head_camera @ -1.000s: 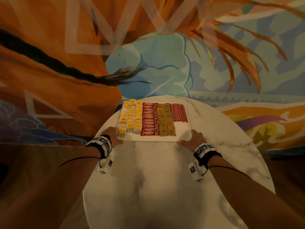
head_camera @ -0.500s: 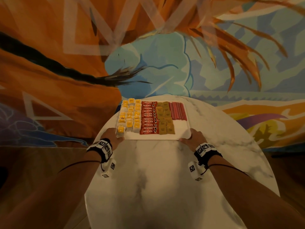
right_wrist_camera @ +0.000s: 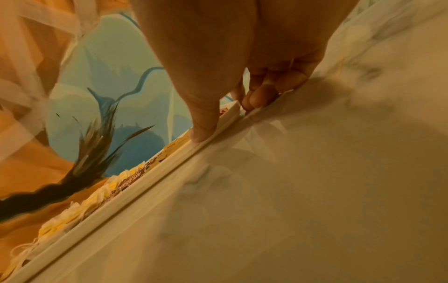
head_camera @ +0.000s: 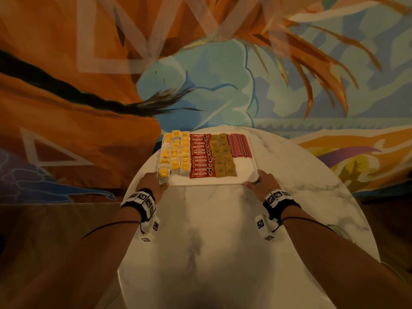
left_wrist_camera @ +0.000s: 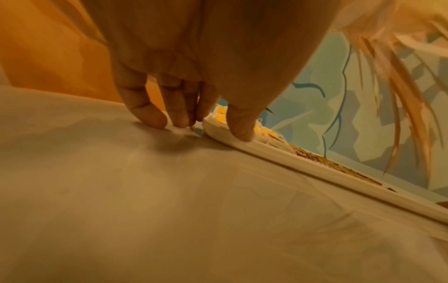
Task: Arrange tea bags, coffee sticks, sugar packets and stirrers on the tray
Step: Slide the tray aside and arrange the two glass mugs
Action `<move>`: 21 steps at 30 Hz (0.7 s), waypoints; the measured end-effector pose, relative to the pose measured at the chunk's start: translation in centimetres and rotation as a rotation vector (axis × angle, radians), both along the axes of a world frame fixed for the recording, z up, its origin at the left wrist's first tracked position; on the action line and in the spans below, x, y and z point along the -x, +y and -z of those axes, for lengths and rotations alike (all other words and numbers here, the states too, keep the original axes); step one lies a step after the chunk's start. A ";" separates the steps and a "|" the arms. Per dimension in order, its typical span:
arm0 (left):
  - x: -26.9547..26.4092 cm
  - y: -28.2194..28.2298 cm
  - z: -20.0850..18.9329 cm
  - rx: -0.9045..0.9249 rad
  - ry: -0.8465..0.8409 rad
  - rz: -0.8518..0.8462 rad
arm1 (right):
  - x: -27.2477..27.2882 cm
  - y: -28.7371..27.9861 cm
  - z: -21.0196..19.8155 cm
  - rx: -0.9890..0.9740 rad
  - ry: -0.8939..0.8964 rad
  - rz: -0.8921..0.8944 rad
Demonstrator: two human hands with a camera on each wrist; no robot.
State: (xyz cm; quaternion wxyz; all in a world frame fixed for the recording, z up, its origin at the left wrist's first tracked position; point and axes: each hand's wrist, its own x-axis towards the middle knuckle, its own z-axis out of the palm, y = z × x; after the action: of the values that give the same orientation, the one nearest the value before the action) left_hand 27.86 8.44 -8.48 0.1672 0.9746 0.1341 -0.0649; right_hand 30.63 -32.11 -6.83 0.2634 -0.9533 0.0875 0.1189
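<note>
The white tray (head_camera: 245, 172) sits on the far half of the round marble table (head_camera: 223, 241), its near edge facing the person. On it, from left to right, lie the yellow-tagged tea bags (head_camera: 175, 155) in rows, a column of red coffee sticks (head_camera: 201, 156), a block of brown sugar packets (head_camera: 224, 156), and a bundle of red stirrers (head_camera: 239, 145) at the far right; the near right part of the tray floor is bare. The left hand (head_camera: 153, 182) grasps the tray's near left corner: in the left wrist view its thumb (left_wrist_camera: 240, 124) presses down on the rim (left_wrist_camera: 315, 166) just beside the tea bags, while the fingers (left_wrist_camera: 148, 113) curl down at the corner's outer side with their tips on the tabletop. The right hand (head_camera: 260, 182) grasps the near right corner in the same way: the right wrist view shows the thumb (right_wrist_camera: 206, 122) lying on top of the rim (right_wrist_camera: 135, 189) and the fingers (right_wrist_camera: 261, 97) curled against the tray's outer edge, their tips low at the table. Whether the tray is lifted off the marble or resting on it cannot be told. Both wrists wear black bands with white marker blocks (head_camera: 145, 200). Behind the table rises a painted wall (head_camera: 211, 74) in orange and blue.
</note>
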 end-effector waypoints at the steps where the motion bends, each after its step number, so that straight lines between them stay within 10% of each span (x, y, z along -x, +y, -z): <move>1: 0.0 0.1 0.1 -0.003 0.003 0.004 | 0.1 0.0 -0.1 0.000 -0.005 0.003; 21: 5.9 -7.9 -4.9 0.332 -0.120 -0.145 | 3.0 -1.6 -8.1 -0.182 -0.046 -0.082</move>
State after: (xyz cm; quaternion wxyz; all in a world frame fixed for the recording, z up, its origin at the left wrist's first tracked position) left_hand 21.97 0.52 -3.62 0.3377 0.9235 0.1811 -0.0157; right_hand 27.62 -33.67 1.23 0.3456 -0.9308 0.0311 0.1150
